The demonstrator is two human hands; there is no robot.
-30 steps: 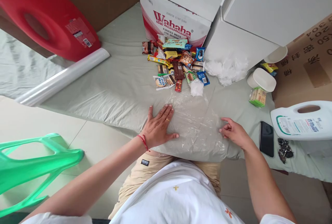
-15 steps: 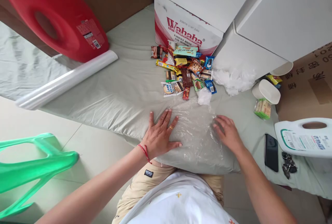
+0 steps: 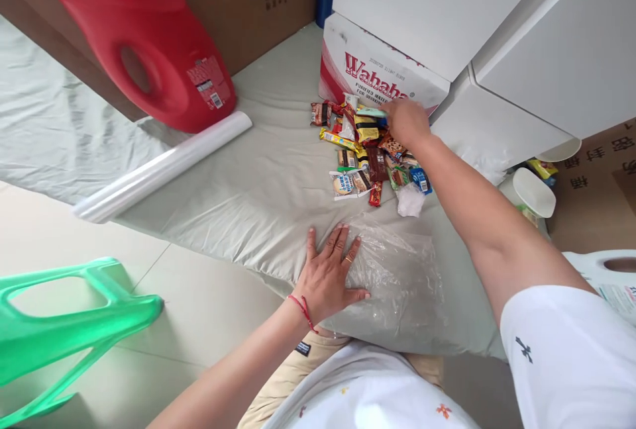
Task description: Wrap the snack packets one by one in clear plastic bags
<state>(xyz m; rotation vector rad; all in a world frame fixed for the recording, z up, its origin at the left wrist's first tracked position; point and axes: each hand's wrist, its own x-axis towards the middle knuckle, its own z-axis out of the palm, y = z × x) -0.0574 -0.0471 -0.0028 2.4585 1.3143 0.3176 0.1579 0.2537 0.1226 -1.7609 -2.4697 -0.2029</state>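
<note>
My left hand (image 3: pixel 328 273) lies flat with spread fingers on the left side of a sheet of clear plastic film (image 3: pixel 397 277), which is spread over the grey-green cloth. At the snack pile, my right hand (image 3: pixel 408 123) pinches the end of a light green snack packet (image 3: pixel 371 112), which is tipped nearly edge-on. My right fingertips are partly hidden behind the hand. Around and below it lie several wrapped snacks, among them a brown packet (image 3: pixel 377 164), a yellow stick packet (image 3: pixel 338 140) and a blue packet (image 3: pixel 421 179). A crumpled white wad (image 3: pixel 411 200) sits at the pile's near edge.
A roll of clear film (image 3: pixel 169 167) lies on the left, beside a red jug (image 3: pixel 163 65). Behind the snacks stands a Wahaha carton (image 3: pixel 342 51) under white cabinets (image 3: pixel 437 12). To the right are a white container (image 3: pixel 534 192) and a white bottle (image 3: pixel 591 270). A green stool (image 3: pixel 64 316) stands lower left.
My right hand has left the film's right edge, reached forward to the snack pile and taken hold of the light green packet. My left hand stays on the film. The view has shifted slightly.
</note>
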